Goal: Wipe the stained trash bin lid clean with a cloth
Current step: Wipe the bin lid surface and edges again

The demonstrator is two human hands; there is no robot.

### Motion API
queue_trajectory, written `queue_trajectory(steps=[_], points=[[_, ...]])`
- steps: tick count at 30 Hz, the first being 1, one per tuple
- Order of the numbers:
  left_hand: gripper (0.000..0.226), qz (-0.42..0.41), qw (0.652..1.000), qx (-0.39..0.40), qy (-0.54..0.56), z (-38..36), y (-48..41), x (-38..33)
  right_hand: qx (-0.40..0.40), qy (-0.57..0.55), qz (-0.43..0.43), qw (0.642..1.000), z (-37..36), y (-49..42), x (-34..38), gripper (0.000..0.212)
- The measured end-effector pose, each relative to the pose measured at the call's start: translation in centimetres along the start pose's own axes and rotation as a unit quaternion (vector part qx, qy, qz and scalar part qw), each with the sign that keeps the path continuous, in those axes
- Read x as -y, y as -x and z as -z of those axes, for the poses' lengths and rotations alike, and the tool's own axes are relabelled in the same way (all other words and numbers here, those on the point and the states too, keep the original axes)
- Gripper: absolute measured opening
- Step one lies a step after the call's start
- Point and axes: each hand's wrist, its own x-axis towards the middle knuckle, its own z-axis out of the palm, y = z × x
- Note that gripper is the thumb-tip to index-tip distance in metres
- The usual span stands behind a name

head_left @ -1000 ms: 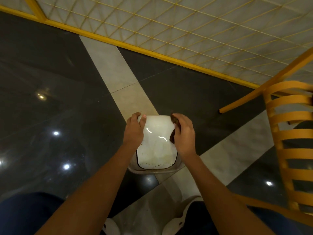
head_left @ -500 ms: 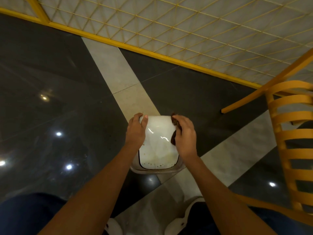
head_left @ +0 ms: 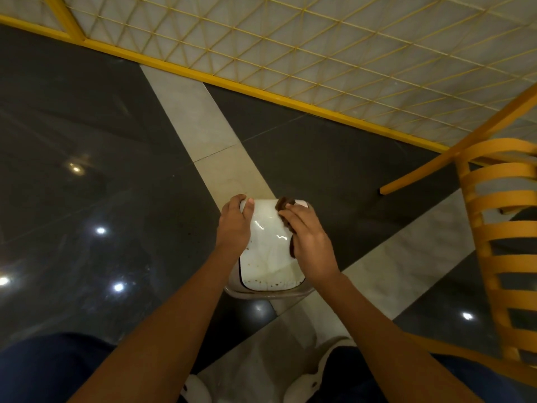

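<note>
Lid point(head_left: 268, 251) glossy, stiff, likely slippery; left hand point(head_left: 234, 228) clamped on upper-left edge steadies it. Right hand point(head_left: 309, 242) presses soft brown cloth point(head_left: 286, 212) flat; stains low.

place: indoor tiled hall, type unclear | cues: polished dark floor point(head_left: 87, 170); yellow lattice screen point(head_left: 348, 48); slatted chair point(head_left: 505, 251)

Trash bin lid point(head_left: 268, 251): sitting at centre frame, on the floor point(head_left: 87, 141), across a tile strip point(head_left: 209, 135) running from upper left to lower centre. Left hand point(head_left: 234, 228): resting on the lid's left edge. Right hand point(head_left: 309, 242): lying on the lid's right side, over the cloth point(head_left: 286, 207). Chair point(head_left: 499, 257): standing at the right edge. Lattice screen point(head_left: 319, 39): spanning the top. Shoes point(head_left: 328, 362): showing at bottom centre, below the lid.
</note>
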Motion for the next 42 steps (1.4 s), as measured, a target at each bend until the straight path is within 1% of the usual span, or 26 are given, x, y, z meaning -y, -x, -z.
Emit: queue_trajectory(steps=[1,2,4,5,6,7,10,12,13,16,17,18,20,22,23,24,26,28,29,30,33,34,36,39,40,42], points=[[0.043,0.0,1.0,0.001,-0.001,0.0,0.0,0.0,0.002,0.005,-0.003,1.0,0.2,-0.2,-0.6,0.056],[0.043,-0.001,1.0,0.0,-0.001,0.0,0.0,0.0,-0.009,-0.011,-0.032,0.999,0.6,-0.7,-0.7,0.051],[0.043,-0.005,1.0,-0.002,0.001,0.0,-0.1,0.1,-0.057,-0.057,-0.119,0.99,0.9,-1.7,-0.4,0.041],[0.043,-0.005,1.0,-0.003,0.002,0.0,-0.1,0.2,-0.071,-0.066,-0.145,0.985,0.8,-2.0,0.2,0.04],[0.043,-0.005,1.0,-0.002,0.003,-0.1,-0.1,0.2,-0.07,-0.062,-0.141,0.986,0.6,-2.0,0.9,0.041],[0.043,-0.001,1.0,-0.001,0.003,-0.1,-0.2,0.2,-0.054,-0.051,-0.109,0.991,0.3,-1.7,1.4,0.045],[0.043,0.005,1.0,0.001,0.002,-0.1,-0.2,0.2,0.035,-0.017,0.001,0.999,-0.1,0.1,2.0,0.061],[0.043,0.002,1.0,0.001,0.005,0.0,-0.1,0.1,0.016,0.004,0.03,0.999,0.2,0.0,0.8,0.059],[0.043,-0.001,1.0,0.001,0.008,0.1,-0.1,0.1,-0.008,0.007,0.019,1.0,0.5,-0.4,0.4,0.056],[0.043,-0.002,1.0,0.001,0.012,0.0,-0.1,0.2,-0.053,-0.04,-0.106,0.992,0.4,-2.0,0.3,0.045],[0.043,-0.002,1.0,-0.001,0.011,0.0,-0.1,0.2,-0.059,-0.043,-0.13,0.989,0.1,-2.4,0.7,0.044],[0.043,-0.003,1.0,-0.004,0.009,0.0,-0.1,0.2,-0.056,-0.029,-0.124,0.99,-0.2,-2.4,1.3,0.046],[0.043,-0.002,1.0,-0.007,0.004,-0.1,0.0,0.2,-0.024,-0.001,-0.047,0.999,-0.7,-1.5,1.9,0.055],[0.043,0.0,1.0,-0.005,0.005,0.0,-0.1,0.1,0.004,-0.001,0.022,1.0,-0.5,-0.4,1.5,0.057],[0.043,0.0,1.0,-0.003,0.006,0.0,-0.1,0.1,0.007,-0.005,0.034,0.999,-0.1,-0.1,1.0,0.054],[0.043,-0.002,1.0,-0.002,0.008,0.0,0.0,0.1,-0.001,-0.01,0.024,1.0,0.4,-0.2,0.5,0.051],[0.043,-0.008,1.0,-0.006,0.009,0.0,-0.1,0.2,-0.032,-0.035,-0.059,0.997,1.0,-1.1,-0.3,0.045],[0.043,-0.003,1.0,-0.008,0.008,-0.1,-0.2,0.3,-0.053,-0.05,-0.149,0.986,0.9,-2.4,-0.2,0.04],[0.043,-0.002,1.0,-0.008,0.007,-0.1,-0.2,0.4,-0.051,-0.043,-0.157,0.985,0.8,-2.7,0.3,0.039],[0.042,-0.001,1.0,-0.007,0.008,-0.2,-0.2,0.4,-0.043,-0.033,-0.14,0.989,0.7,-2.6,0.9,0.041],[0.042,-0.006,1.0,-0.008,0.009,-0.2,-0.1,0.3,-0.028,-0.001,-0.034,0.999,0.1,-0.8,1.9,0.05],[0.043,-0.008,1.0,-0.008,0.008,-0.2,0.0,0.3,-0.026,0.0,-0.019,0.999,0.2,-0.4,1.7,0.051],[0.043,-0.011,1.0,-0.008,0.008,-0.1,-0.1,0.2,-0.024,-0.024,-0.051,0.998,0.6,-1.3,1.3,0.046],[0.043,-0.007,1.0,-0.006,0.01,-0.1,-0.2,0.4,-0.021,-0.079,-0.185,0.979,1.1,-4.7,0.8,0.033],[0.043,-0.005,1.0,-0.007,0.009,-0.1,-0.1,0.4,-0.022,-0.089,-0.21,0.973,1.2,-5.5,0.8,0.031],[0.043,-0.007,1.0,-0.01,0.009,-0.1,0.1,0.3,-0.027,-0.102,-0.22,0.97,1.3,-5.6,0.8,0.03]])
